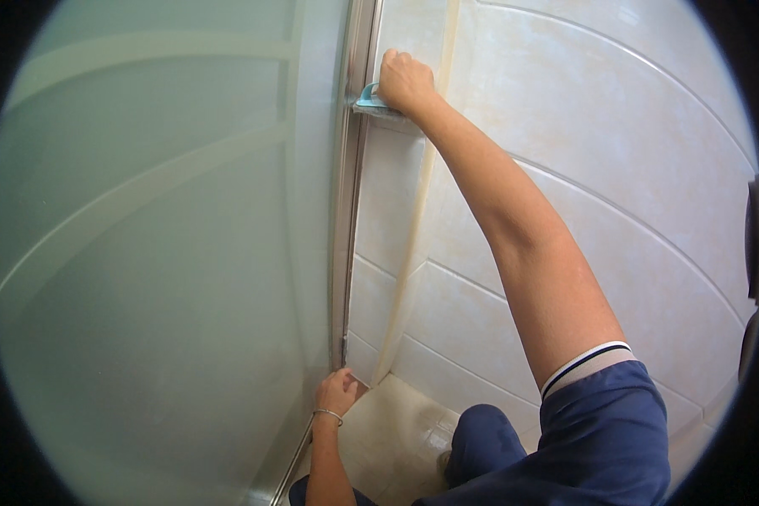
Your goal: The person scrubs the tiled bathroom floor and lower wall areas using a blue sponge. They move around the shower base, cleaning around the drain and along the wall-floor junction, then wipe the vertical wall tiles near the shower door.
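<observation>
My right hand (408,79) is closed around the handle of a light-blue scrub brush (367,100). The brush's pale bristles rest on or close against the metal door frame (346,221) and the narrow tiled strip beside it. Much of the handle is hidden by my fingers. Low down, my left hand (336,393) is at the foot of the same frame, with a thin bracelet (329,415) on its wrist. Its fingers are bent towards the frame; whether they grip anything is hidden.
A frosted glass panel (164,284) with lighter bands fills the left side. Tiled wall (582,114) rises on the right, meeting the narrow strip at a yellowish corner trim (411,253). Below is a tiled floor (379,449), beside my bent knee (487,436). Dark objects (756,240) edge the far right.
</observation>
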A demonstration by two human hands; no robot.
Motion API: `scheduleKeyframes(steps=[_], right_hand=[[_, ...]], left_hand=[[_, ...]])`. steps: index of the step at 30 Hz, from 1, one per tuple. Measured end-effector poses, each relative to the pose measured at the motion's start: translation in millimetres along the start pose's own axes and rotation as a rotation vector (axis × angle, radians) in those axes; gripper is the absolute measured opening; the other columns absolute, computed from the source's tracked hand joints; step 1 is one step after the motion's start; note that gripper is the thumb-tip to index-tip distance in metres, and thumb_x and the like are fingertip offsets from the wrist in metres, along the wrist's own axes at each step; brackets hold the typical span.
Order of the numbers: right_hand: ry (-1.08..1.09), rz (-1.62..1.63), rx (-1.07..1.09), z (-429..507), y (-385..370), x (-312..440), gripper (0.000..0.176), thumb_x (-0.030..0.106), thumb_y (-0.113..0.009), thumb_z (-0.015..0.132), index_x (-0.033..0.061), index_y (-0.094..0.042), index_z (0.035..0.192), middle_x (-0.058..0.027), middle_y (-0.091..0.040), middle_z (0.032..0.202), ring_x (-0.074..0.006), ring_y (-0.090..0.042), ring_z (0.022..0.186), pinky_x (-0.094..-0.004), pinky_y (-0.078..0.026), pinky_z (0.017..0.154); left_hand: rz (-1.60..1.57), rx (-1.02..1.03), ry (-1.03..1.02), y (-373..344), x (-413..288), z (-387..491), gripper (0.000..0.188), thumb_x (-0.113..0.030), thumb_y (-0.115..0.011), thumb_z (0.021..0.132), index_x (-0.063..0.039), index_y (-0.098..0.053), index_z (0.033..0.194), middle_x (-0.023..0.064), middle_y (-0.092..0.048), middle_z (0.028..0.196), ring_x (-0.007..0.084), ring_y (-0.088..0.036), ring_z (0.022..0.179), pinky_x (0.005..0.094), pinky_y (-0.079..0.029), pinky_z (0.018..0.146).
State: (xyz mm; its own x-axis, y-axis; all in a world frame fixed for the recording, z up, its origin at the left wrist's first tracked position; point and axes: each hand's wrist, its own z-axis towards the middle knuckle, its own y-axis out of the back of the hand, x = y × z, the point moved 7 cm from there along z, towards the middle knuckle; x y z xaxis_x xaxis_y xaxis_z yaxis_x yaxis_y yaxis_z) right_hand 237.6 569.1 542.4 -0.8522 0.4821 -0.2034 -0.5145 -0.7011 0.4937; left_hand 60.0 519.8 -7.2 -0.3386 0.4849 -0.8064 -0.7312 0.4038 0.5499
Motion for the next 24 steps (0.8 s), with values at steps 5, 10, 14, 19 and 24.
scheduleKeyframes(steps=[5,10,14,19,24], right_hand=[[0.019,-0.015,-0.011,0.4,-1.2,1.1,0.023,0.014,-0.051,0.079,-0.0042,-0.052,0.094,-0.0202,-0.06,0.094,-0.0314,-0.063,0.083,-0.0372,-0.052,0.068],[0.021,0.005,-0.011,1.0,-4.7,-0.2,0.024,0.014,-0.051,0.079,-0.0044,-0.052,0.095,-0.0199,-0.06,0.094,-0.0306,-0.063,0.083,-0.0369,-0.052,0.068],[0.027,-0.03,-0.029,0.4,-4.5,0.9,0.024,0.014,-0.051,0.079,-0.0046,-0.052,0.094,-0.0187,-0.06,0.092,-0.0302,-0.063,0.082,-0.0369,-0.052,0.068],[-0.013,-0.017,-0.052,0.1,-2.0,-0.5,0.025,0.015,-0.052,0.079,-0.0045,-0.052,0.095,-0.0182,-0.06,0.091,-0.0292,-0.063,0.082,-0.0357,-0.053,0.067],[0.031,-0.042,-0.069,-1.1,-5.1,1.1,0.024,0.015,-0.053,0.078,-0.0044,-0.054,0.091,-0.0178,-0.06,0.089,-0.0286,-0.064,0.079,-0.0354,-0.053,0.065]], left_hand=[[-0.007,0.0,-0.011,2.0,-2.2,-0.6,0.031,-0.018,-0.066,0.072,-0.009,-0.06,0.102,0.0104,-0.063,0.088,0.0273,-0.061,0.08,0.0371,-0.049,0.071],[0.003,-0.003,-0.007,2.1,-1.6,-1.0,0.031,-0.017,-0.066,0.072,-0.009,-0.06,0.101,0.0104,-0.063,0.087,0.0273,-0.061,0.079,0.0375,-0.049,0.07],[-0.006,-0.008,-0.018,2.6,-2.7,-1.1,0.03,-0.017,-0.066,0.071,-0.009,-0.06,0.099,0.0106,-0.063,0.085,0.0276,-0.061,0.076,0.0377,-0.049,0.069],[-0.015,-0.018,-0.034,4.4,-4.9,-1.6,0.029,-0.017,-0.066,0.071,-0.009,-0.06,0.098,0.0104,-0.063,0.083,0.0272,-0.061,0.076,0.0377,-0.049,0.068],[-0.007,-0.009,-0.03,3.3,-3.2,-1.3,0.029,-0.018,-0.065,0.072,-0.009,-0.059,0.099,0.0103,-0.062,0.083,0.0272,-0.061,0.075,0.0381,-0.049,0.068]])
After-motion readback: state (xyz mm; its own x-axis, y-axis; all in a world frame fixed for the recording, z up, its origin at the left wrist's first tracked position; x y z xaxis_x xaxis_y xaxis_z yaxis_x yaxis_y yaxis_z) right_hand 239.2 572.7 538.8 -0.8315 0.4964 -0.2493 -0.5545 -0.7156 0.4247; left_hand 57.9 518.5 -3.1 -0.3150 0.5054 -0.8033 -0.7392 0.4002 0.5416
